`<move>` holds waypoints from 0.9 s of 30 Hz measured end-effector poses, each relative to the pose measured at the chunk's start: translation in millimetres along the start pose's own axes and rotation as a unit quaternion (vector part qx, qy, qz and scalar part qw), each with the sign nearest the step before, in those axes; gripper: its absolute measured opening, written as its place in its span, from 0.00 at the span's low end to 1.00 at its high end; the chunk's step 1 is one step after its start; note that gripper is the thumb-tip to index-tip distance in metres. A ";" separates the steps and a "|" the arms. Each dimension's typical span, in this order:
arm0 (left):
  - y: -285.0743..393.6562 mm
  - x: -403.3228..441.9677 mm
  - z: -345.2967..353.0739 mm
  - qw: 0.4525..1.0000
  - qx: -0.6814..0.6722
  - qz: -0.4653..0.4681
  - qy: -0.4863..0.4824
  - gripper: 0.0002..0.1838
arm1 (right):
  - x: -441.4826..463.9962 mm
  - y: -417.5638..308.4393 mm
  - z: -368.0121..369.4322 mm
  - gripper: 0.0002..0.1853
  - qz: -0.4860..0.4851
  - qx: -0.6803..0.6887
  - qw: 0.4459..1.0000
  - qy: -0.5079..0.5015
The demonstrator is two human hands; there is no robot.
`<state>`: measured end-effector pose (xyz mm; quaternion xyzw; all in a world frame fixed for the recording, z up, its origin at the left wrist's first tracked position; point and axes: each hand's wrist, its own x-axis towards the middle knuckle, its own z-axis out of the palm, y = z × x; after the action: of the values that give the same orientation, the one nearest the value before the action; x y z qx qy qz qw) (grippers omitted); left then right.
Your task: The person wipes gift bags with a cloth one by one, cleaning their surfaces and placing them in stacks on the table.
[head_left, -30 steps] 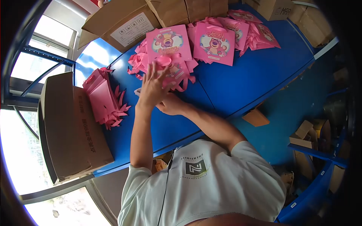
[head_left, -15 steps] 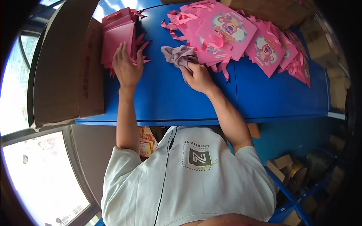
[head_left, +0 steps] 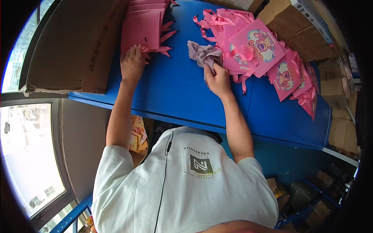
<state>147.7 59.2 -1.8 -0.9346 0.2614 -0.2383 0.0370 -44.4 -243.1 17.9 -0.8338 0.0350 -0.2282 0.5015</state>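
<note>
My left hand (head_left: 132, 64) is at the near edge of a stack of plain-faced pink gift bags (head_left: 142, 29), beside the carton. Its fingers are bent together over the top bag's edge and ribbon handle (head_left: 155, 49); the thumb's contact is partly hidden. A crumpled greyish-purple cloth (head_left: 204, 53) is gripped in my right hand (head_left: 218, 79), just above the blue table. Right of the cloth lies a heap of pink gift bags (head_left: 258, 44) with a printed cartoon bear and pink ribbon handles. The cloth's far right side comes up against this heap.
A tall brown carton (head_left: 66, 50) stands on the left of the blue table (head_left: 178, 93), next to a window. More cardboard boxes (head_left: 291, 23) line the back right. Below the table edge, yellow-orange packets (head_left: 138, 136) sit in a box.
My left hand has gone from flat with spread fingers over the bags to bent fingers at their near edge. My right hand still holds the cloth. The view has shifted and turned.
</note>
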 end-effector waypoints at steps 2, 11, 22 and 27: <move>-6.4 3.1 -20.0 0.998 -0.066 -0.003 -0.019 0.39 | 0.6 2.6 1.7 0.11 -0.019 -0.006 1.000 0.014; 11.3 9.8 -40.3 0.996 0.006 0.068 0.057 0.31 | -4.9 -0.3 -1.2 0.11 0.005 -0.006 1.000 -0.002; -21.0 27.1 -141.3 0.976 -0.180 -0.079 0.090 0.14 | -9.4 -1.7 -3.7 0.11 0.010 -0.011 1.000 0.004; -14.5 19.9 -149.2 0.844 -0.478 -0.174 0.170 0.15 | -9.1 2.7 5.5 0.10 -0.042 -0.034 0.998 0.044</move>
<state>100.1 69.9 141.3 -0.8111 0.1783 -0.2417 -0.5019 -49.7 -237.4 10.3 -0.8402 0.0301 -0.2846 0.4606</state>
